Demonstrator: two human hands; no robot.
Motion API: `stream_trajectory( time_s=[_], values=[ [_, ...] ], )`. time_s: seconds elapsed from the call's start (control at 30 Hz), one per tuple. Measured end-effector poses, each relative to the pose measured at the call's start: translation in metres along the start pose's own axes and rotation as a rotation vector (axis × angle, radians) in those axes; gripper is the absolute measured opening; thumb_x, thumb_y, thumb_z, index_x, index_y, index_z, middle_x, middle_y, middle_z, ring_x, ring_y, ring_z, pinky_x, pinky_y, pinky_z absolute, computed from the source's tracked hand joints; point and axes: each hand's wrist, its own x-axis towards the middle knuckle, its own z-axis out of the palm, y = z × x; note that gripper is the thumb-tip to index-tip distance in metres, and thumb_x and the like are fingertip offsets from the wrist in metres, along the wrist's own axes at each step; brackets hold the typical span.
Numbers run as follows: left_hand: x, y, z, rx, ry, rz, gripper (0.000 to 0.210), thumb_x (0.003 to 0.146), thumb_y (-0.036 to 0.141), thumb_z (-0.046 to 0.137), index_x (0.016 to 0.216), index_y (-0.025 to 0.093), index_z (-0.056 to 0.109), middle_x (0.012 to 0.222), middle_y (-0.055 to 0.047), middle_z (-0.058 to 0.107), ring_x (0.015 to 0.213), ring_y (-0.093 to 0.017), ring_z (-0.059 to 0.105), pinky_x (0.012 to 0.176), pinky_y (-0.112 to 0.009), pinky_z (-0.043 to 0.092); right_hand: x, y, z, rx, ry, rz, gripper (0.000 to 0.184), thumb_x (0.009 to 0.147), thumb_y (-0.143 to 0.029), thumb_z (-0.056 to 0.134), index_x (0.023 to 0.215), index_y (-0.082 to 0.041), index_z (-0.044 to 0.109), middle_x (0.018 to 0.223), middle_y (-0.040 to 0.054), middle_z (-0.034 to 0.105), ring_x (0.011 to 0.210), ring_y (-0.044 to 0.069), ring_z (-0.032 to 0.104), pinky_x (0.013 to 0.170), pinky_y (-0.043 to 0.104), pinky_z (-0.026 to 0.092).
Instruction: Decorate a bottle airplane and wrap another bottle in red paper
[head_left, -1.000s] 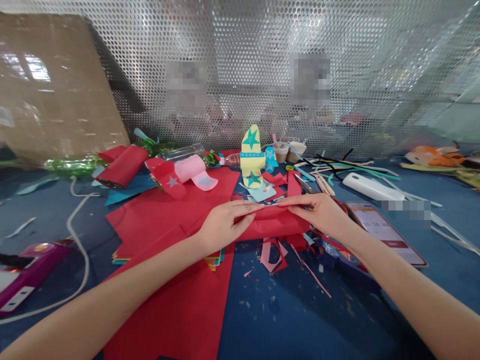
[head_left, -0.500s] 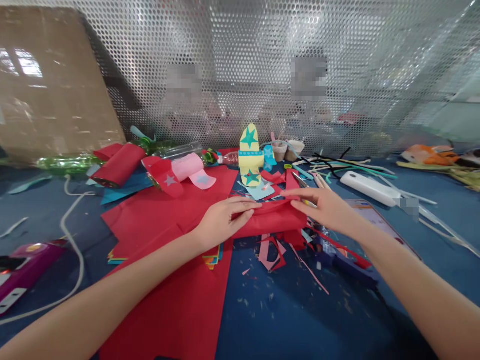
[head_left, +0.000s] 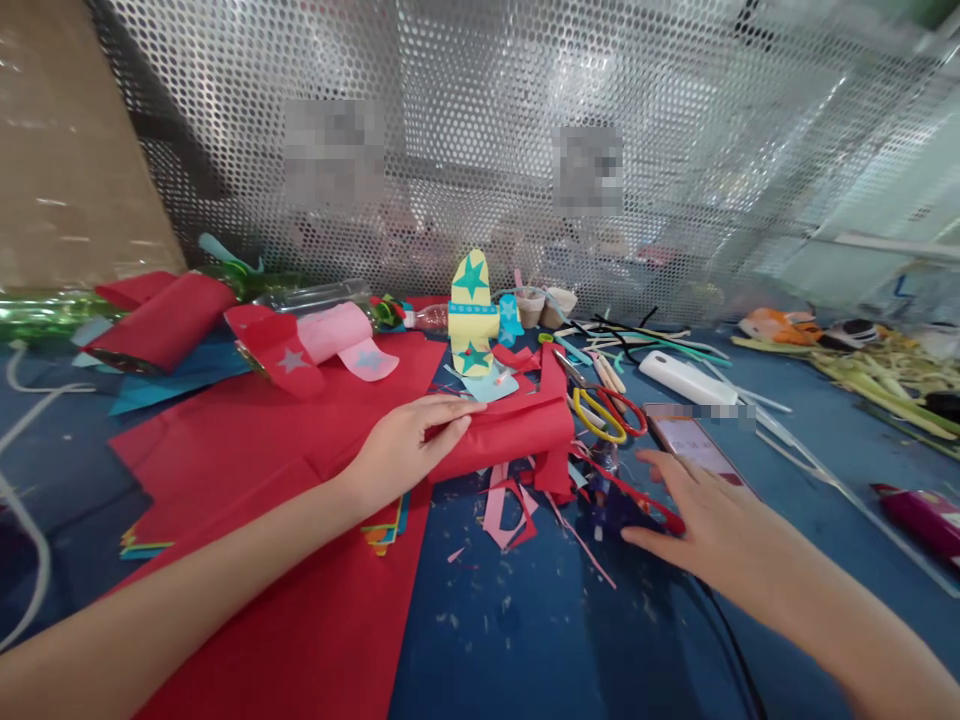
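Note:
A red paper roll [head_left: 510, 430] lies across the middle of the table, with a loose edge along its top. My left hand [head_left: 405, 445] is closed on the roll's left part, thumb in front and fingers on top. Off to the right, my right hand [head_left: 697, 510] is empty, its thumb and fingers spread around a dark blue tool [head_left: 615, 505] with a black cord, shaped like a glue gun. My palm and fingers partly hide it. Scissors [head_left: 600, 415] with yellow and red handles lie just beyond, beside a phone [head_left: 694, 440].
Large red sheets [head_left: 300, 620] cover the table's left side. A yellow paper rocket [head_left: 474, 320] with green stars stands at the back. Red and pink scraps [head_left: 502, 505] lie in front of the roll. A white stick-like tool [head_left: 686, 378] and a perforated metal panel [head_left: 480, 150] are farther back.
My right hand has let go of the roll's right end and moved right and down to the dark blue tool. My left hand stays on the roll. The view has turned right.

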Motion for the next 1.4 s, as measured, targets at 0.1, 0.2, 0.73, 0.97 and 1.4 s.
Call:
stream_trajectory(
  time_s=[0.1, 0.2, 0.73, 0.97, 1.4],
  values=[
    [0.001, -0.001, 0.000, 0.008, 0.009, -0.012, 0.032, 0.090, 0.036, 0.044, 0.108, 0.027, 0.068, 0.116, -0.001, 0.068, 0.109, -0.020, 0.062, 0.096, -0.036, 0.048, -0.016, -0.004, 0.009, 0.005, 0.073, -0.075, 0.045, 0.083, -0.048, 0.056, 0.113, -0.015, 0.058, 0.104, 0.0131, 0.068, 0.093, 0.028, 0.068, 0.074, 0.039, 0.057],
    [0.001, -0.001, 0.001, 0.002, 0.008, -0.018, 0.032, 0.090, 0.036, 0.044, 0.108, 0.026, 0.068, 0.117, -0.001, 0.068, 0.109, -0.020, 0.062, 0.097, -0.035, 0.048, -0.025, -0.011, 0.010, 0.055, 0.167, -0.052, 0.032, 0.093, -0.041, 0.040, 0.108, -0.019, 0.058, 0.099, 0.0089, 0.067, 0.087, 0.024, 0.068, 0.071, 0.037, 0.056],
    [0.000, 0.001, 0.001, 0.009, 0.012, -0.013, 0.033, 0.090, 0.036, 0.042, 0.108, 0.025, 0.068, 0.114, -0.002, 0.069, 0.109, -0.020, 0.062, 0.097, -0.037, 0.048, -0.010, -0.031, 0.007, 0.126, 0.292, 0.034, 0.031, 0.094, -0.027, 0.033, 0.091, -0.022, 0.063, 0.089, 0.0087, 0.066, 0.078, 0.023, 0.064, 0.075, 0.039, 0.052],
    [0.000, 0.001, 0.001, 0.002, 0.016, -0.004, 0.033, 0.091, 0.036, 0.042, 0.108, 0.026, 0.068, 0.114, -0.002, 0.069, 0.109, -0.019, 0.062, 0.098, -0.037, 0.047, -0.007, -0.057, -0.008, 0.494, 0.000, -0.095, 0.028, 0.093, -0.029, 0.042, 0.115, -0.026, 0.059, 0.102, 0.0056, 0.069, 0.091, 0.019, 0.067, 0.082, 0.034, 0.054],
    [0.001, 0.001, 0.001, 0.010, 0.017, 0.000, 0.032, 0.091, 0.037, 0.043, 0.108, 0.027, 0.068, 0.114, -0.001, 0.069, 0.108, -0.020, 0.062, 0.096, -0.037, 0.048, -0.013, -0.018, 0.004, 0.252, 0.174, 0.165, 0.025, 0.087, -0.046, 0.049, 0.092, -0.024, 0.060, 0.089, 0.0061, 0.065, 0.084, 0.023, 0.064, 0.070, 0.036, 0.052]
  ],
)
